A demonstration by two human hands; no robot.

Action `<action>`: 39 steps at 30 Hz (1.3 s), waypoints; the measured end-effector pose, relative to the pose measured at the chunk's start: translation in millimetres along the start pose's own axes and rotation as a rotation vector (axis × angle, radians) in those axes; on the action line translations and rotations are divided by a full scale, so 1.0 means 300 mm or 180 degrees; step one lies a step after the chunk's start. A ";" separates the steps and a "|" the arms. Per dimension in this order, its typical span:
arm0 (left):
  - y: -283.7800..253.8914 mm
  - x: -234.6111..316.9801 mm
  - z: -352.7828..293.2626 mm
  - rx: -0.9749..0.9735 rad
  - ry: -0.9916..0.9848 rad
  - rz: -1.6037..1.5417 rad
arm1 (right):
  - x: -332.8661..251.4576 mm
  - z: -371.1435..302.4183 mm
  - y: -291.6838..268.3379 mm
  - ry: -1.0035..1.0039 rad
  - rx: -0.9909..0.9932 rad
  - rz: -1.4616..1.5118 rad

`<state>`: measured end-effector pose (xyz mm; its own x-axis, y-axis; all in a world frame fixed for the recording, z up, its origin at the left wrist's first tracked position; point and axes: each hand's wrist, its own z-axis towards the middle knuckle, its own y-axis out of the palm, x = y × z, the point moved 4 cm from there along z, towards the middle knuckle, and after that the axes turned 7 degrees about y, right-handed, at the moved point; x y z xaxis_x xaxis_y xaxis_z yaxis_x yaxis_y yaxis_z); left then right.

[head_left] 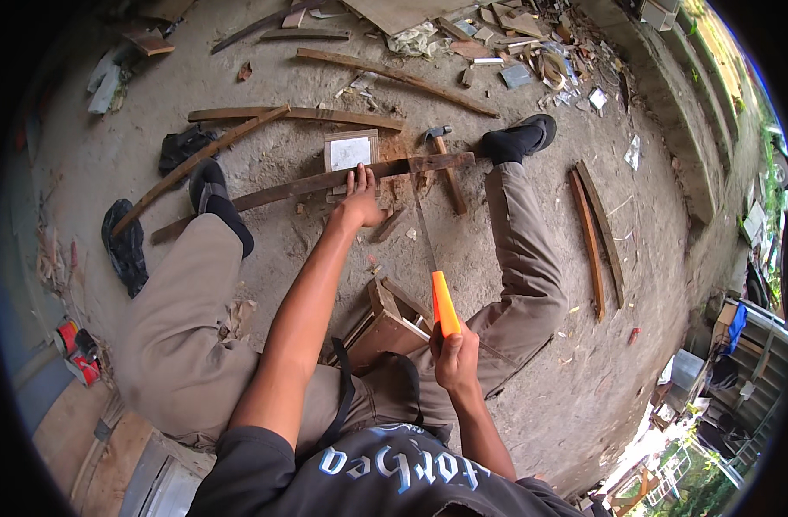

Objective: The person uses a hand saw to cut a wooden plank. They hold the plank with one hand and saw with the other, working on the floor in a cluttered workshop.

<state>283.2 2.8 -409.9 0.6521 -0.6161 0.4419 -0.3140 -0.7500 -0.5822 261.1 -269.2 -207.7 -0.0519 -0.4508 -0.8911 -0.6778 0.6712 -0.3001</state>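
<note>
My right hand (456,355) is wrapped round the orange handle of a hand saw (443,302). Its thin blade runs away from me, and the far end meets a dark wooden strip (299,187) near that strip's right end. On the same strip lies my left hand (360,200), fingers spread and pressing from above, left of the blade. Under the strip sits a small wooden block with a white top (350,153). A hammer (447,168) lies just right of the blade, its handle partly passing beneath the strip.
Long wooden strips (394,79) lie beyond, and two more (597,237) lie at the right. Wood scraps (519,43) are heaped at the far right before concrete steps (661,103). Black plastic bags (125,246) lie at left. A wooden box-like piece (381,332) stands between my legs.
</note>
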 end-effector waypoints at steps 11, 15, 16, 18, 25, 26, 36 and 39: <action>-0.010 0.000 0.011 -0.0009 0.0128 0.0018 | 0.036 0.366 0.112 -0.0215 0.0330 -0.0214; -0.007 -0.020 0.002 -0.0073 0.0143 -0.0201 | -0.026 0.059 0.037 0.0026 0.0071 -0.0328; -0.021 -0.007 -0.004 -0.0111 0.0084 -0.0132 | -0.050 0.006 0.023 -0.0016 0.0082 -0.0273; -0.014 0.015 -0.004 -0.0124 -0.0044 -0.0097 | -0.050 0.000 0.019 -0.0054 0.0150 -0.0309; 0.048 -0.056 0.061 0.0402 0.0361 0.0084 | 0.007 0.514 0.167 0.0177 0.0378 -0.0418; 0.026 -0.026 0.043 0.0317 0.0417 0.0060 | 0.014 0.516 0.146 0.0241 0.0418 -0.0491; 0.008 -0.018 -0.006 0.0136 0.0050 -0.0148 | 0.071 0.176 0.066 0.0582 0.0205 0.0179; -0.009 0.071 -0.019 0.0255 0.0069 -0.0067 | 0.188 0.390 0.126 0.0164 0.0512 -0.0060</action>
<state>294.1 -9.8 -395.0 0.6425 -0.6062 0.4688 -0.2437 -0.7416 -0.6250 318.5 -200.4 -309.1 -0.0806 -0.4911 -0.8674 -0.5530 0.7460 -0.3710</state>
